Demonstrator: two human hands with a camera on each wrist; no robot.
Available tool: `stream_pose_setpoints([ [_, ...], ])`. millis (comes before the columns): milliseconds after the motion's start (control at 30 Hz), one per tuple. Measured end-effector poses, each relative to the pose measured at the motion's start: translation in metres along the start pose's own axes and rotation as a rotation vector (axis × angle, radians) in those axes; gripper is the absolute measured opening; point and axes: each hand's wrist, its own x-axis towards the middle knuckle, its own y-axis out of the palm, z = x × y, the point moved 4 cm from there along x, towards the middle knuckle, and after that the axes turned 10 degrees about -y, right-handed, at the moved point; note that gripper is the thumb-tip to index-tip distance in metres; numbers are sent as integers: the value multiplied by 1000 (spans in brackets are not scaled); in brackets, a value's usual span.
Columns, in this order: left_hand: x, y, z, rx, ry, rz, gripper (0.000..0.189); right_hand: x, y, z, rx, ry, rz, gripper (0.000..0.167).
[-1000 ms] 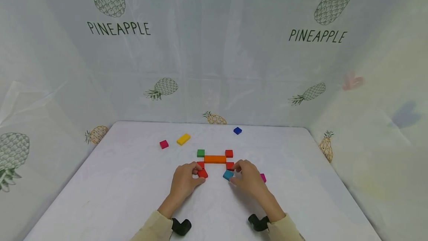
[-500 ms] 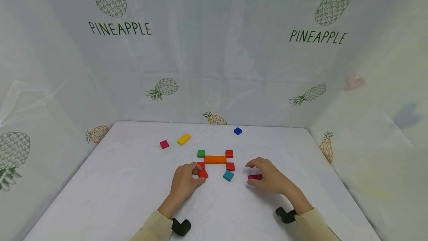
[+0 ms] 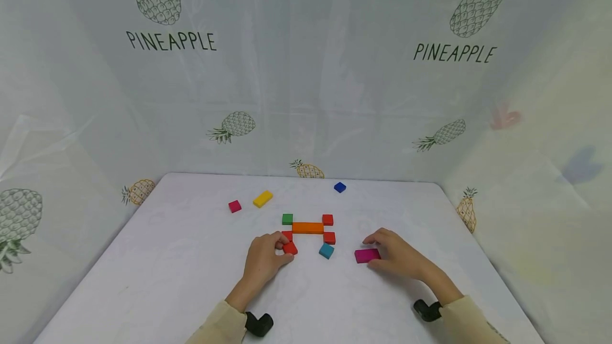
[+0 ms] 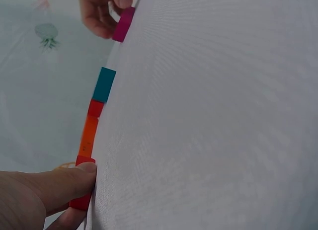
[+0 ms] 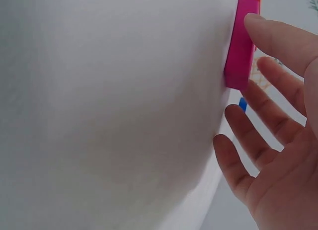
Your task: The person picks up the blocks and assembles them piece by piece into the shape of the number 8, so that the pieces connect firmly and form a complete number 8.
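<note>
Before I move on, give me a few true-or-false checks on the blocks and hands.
1. The left hand touches a red block. True.
2. The magenta block is nearest the left hand. False: the magenta block is nearest the right hand.
3. The yellow block lies left of the blue block. True.
4. The teal block sits on the orange block. False: the teal block lies on the table, apart from the orange block.

Behind the bare left hand (image 3: 262, 259) is a cream sleeve (image 3: 221, 326); behind the bare right hand (image 3: 396, 255), a matching sleeve (image 3: 469, 321) with a small dark mark. On each wrist's thumb side juts a stubby black piece (image 3: 260, 325), bent like an elbow.
</note>
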Motion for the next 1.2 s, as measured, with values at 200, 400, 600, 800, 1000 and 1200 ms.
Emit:
stream_pose_setpoints([
  [200, -1, -1, -1, -2, -6, 3, 31, -1, 1, -3, 3, -28, 2, 44],
  [400, -3, -2, -3, 2, 4, 5, 32, 0, 4, -4, -3, -22, 15, 41],
  [600, -3, -2, -3, 4, 7, 4, 32, -1, 6, -5, -3, -36, 8, 36],
  [800, -2, -1, -1, 3, 1, 6, 31, -2, 6, -6, 35, -42, -2, 31],
  [1000, -1, 0, 0, 5, 3, 3, 32, -2, 6, -5, 46, -62, -18, 27],
  [1200, -2, -1, 0, 10, 7, 1, 32, -2, 6, -2, 38, -65, -18, 27],
])
